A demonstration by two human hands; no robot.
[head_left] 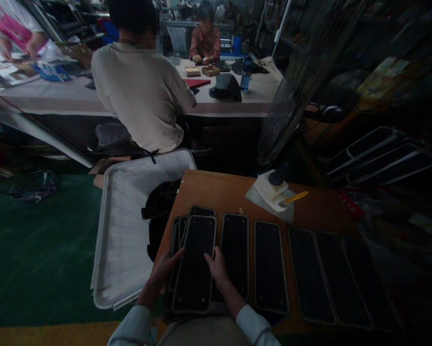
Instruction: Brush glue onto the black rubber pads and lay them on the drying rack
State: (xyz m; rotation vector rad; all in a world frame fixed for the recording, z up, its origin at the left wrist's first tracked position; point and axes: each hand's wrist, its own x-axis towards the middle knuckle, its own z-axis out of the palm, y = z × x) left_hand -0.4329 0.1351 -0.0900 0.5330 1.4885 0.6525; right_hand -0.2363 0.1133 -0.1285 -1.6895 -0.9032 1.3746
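Observation:
Both my hands grip one dark rectangular panel [195,262] with a pale edge and small round studs at its corners. My left hand [164,267] is closed on its left edge, thumb on top. On the right edge my right hand [217,266] is closed the same way. Beneath and behind the held panel lies a stack of similar panels [201,210]. To the right, more such panels [271,264] lie side by side along the brown wooden table [216,187]. The fingers under the held panel are hidden.
A yellow-handled brush [297,196] rests on a white sheet beside a dark rounded object [278,175]. Left of the table stands a white bin [124,240] holding black pieces. A person in a beige shirt [140,91] sits ahead at a long workbench [252,108]; other people work beyond.

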